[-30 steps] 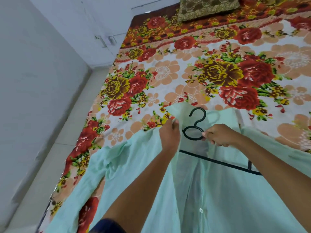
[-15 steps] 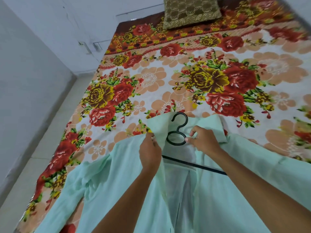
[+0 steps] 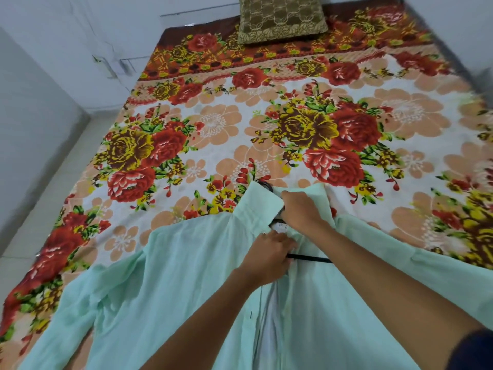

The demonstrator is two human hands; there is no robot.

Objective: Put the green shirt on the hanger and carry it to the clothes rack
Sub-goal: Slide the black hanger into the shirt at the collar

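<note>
The pale green shirt [image 3: 186,276] lies open-fronted on the bed, collar away from me. The black hanger is mostly inside it: a bit of its hook [image 3: 267,186] peeks out above the collar and a stretch of its bar [image 3: 310,259] shows in the open front. My right hand [image 3: 301,210] sits at the collar with fingers curled around the hanger's neck, which it hides. My left hand [image 3: 268,253] grips the shirt's left front edge just below the collar, beside the bar.
The bed has a floral sheet [image 3: 266,129] in red, yellow and peach. A brown patterned cushion [image 3: 280,18] lies at its far end. A light wall [image 3: 32,116] and a strip of floor [image 3: 45,196] run along the left side. No clothes rack is in view.
The shirt's left collar and shoulder have come over the hanger, hiding most of the hook. My left hand moved down from the collar to the front edge. The view shifted.
</note>
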